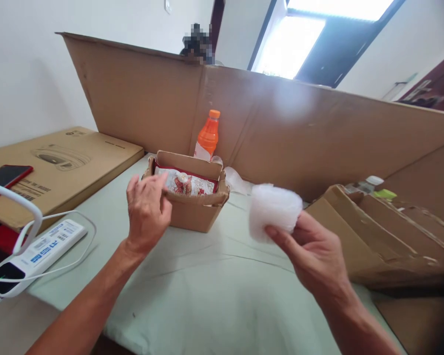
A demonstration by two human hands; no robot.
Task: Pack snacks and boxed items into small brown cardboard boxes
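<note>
My right hand (320,254) grips a white, translucent roll of bubble wrap (274,209), thumb in front and fingers behind; it is slightly blurred and held above the table. At the front left edge of a small open cardboard box (188,216) is my left hand (148,204), holding nothing. Its fingers are loosely bent and apart, the index reaching over the rim; I cannot tell whether it touches the box. Inside the box lies a white and red printed packet (187,182). An orange bottle (207,135) with an orange cap stands behind the box, its lower part hidden.
A tall cardboard screen (144,93) runs along the back of the cloth-covered table (207,296). On the left are a flat carton (107,153), a phone (7,177), and a white power strip (55,246) with cables. Another cardboard box (340,222) stands right. A person's head shows behind the screen.
</note>
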